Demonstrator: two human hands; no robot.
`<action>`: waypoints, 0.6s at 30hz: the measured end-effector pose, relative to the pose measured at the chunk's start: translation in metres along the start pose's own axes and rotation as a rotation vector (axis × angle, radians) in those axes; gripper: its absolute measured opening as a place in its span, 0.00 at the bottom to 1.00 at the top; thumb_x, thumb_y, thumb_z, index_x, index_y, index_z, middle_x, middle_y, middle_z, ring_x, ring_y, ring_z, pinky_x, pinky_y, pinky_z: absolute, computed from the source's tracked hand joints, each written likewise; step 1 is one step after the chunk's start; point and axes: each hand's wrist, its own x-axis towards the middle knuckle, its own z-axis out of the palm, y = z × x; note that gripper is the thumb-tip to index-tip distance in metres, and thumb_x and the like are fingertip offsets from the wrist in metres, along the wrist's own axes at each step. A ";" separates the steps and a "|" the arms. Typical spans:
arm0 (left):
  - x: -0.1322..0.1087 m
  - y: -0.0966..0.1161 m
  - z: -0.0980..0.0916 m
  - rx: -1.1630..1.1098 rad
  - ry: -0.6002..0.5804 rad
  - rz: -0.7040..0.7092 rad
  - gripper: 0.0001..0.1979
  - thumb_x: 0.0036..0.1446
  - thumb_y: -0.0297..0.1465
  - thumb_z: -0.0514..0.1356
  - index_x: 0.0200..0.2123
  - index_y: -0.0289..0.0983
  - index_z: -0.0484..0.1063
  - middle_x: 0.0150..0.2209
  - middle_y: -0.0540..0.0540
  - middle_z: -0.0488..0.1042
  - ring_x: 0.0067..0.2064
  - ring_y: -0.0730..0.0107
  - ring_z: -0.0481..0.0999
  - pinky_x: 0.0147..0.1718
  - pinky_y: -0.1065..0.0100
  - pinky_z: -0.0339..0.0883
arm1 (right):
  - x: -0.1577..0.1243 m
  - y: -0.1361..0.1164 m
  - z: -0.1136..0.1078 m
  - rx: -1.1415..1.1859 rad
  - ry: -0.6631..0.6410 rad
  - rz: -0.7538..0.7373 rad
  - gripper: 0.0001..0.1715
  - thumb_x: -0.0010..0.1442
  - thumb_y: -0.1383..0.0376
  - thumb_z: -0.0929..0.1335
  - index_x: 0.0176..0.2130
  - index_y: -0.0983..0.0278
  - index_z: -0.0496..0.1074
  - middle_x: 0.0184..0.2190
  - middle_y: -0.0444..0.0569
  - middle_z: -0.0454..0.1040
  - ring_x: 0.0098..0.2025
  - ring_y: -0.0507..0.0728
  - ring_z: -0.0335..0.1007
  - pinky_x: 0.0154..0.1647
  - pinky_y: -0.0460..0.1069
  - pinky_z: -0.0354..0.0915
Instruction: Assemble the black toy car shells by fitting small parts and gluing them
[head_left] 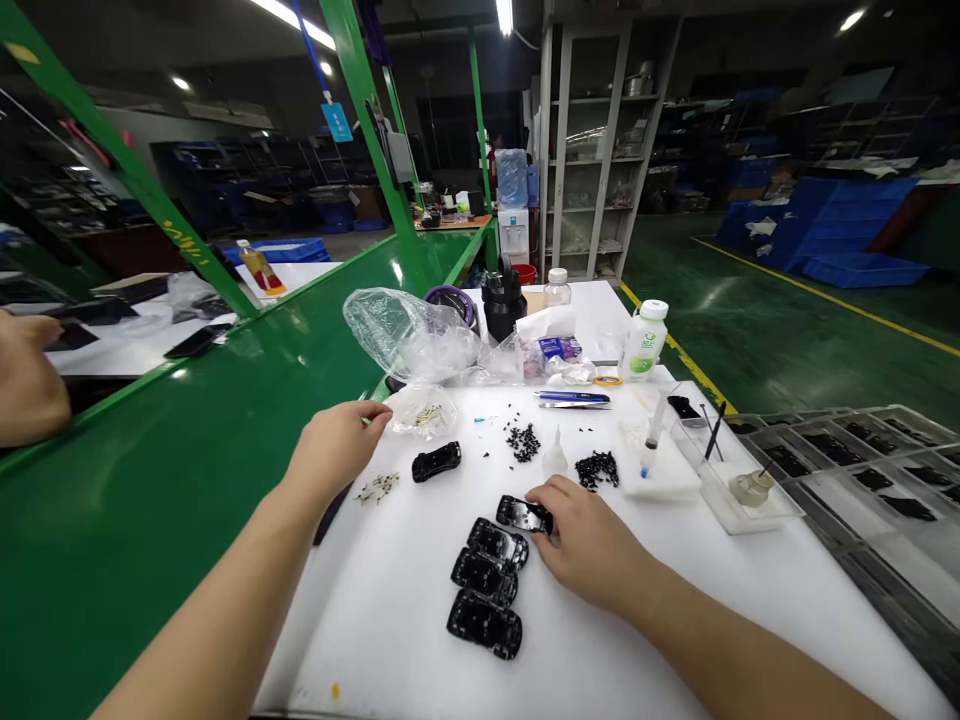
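Observation:
My right hand (585, 540) pinches the end of a black toy car body (516, 512) at the top of a column of similar car bodies (484, 622). My left hand (337, 450) has thumb and forefinger together at the edge of a small clear plastic bag (424, 412) with tiny pale parts inside; whether anything is between the fingertips I cannot make out. Below that hand lie loose small metallic parts (377, 488). Another black car body (436, 462) sits apart, right of the left hand. Beyond the right hand are small black parts (597, 469) and a white nozzle bottle (555, 458).
A syringe (655, 435) lies on a white foam block (660, 465), beside a clear tray (739, 500) with a small jar. A utility knife (572, 397) and white bottle (645, 340) stand farther back. Compartment trays (847, 455) flank the right; a green partition (225, 440) borders the left.

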 end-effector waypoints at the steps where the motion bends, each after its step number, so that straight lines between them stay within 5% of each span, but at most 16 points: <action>1: 0.009 -0.006 0.001 0.015 -0.033 0.038 0.17 0.61 0.38 0.52 0.40 0.39 0.79 0.42 0.43 0.79 0.44 0.52 0.76 0.39 0.62 0.66 | 0.000 -0.001 0.000 -0.007 0.000 0.002 0.21 0.57 0.70 0.64 0.51 0.64 0.70 0.45 0.51 0.69 0.40 0.57 0.69 0.44 0.53 0.66; 5: 0.043 0.000 0.024 0.051 -0.171 0.251 0.14 0.62 0.34 0.53 0.43 0.39 0.78 0.48 0.44 0.77 0.49 0.59 0.74 0.49 0.64 0.63 | -0.002 -0.002 0.001 -0.009 -0.006 0.013 0.20 0.56 0.70 0.65 0.49 0.65 0.72 0.44 0.52 0.69 0.43 0.58 0.69 0.47 0.53 0.65; 9: 0.062 0.016 0.041 0.104 -0.267 0.295 0.15 0.62 0.40 0.58 0.43 0.34 0.74 0.44 0.41 0.76 0.45 0.62 0.75 0.48 0.57 0.66 | -0.003 -0.001 0.000 0.027 -0.018 0.024 0.22 0.56 0.70 0.65 0.51 0.64 0.72 0.44 0.51 0.69 0.43 0.57 0.69 0.47 0.52 0.65; 18: 0.064 0.003 0.039 0.131 -0.324 0.327 0.16 0.61 0.42 0.58 0.41 0.34 0.74 0.41 0.43 0.75 0.43 0.65 0.74 0.45 0.58 0.67 | 0.000 0.001 -0.001 0.031 -0.029 0.012 0.23 0.54 0.70 0.65 0.50 0.62 0.72 0.44 0.50 0.69 0.44 0.58 0.69 0.49 0.52 0.64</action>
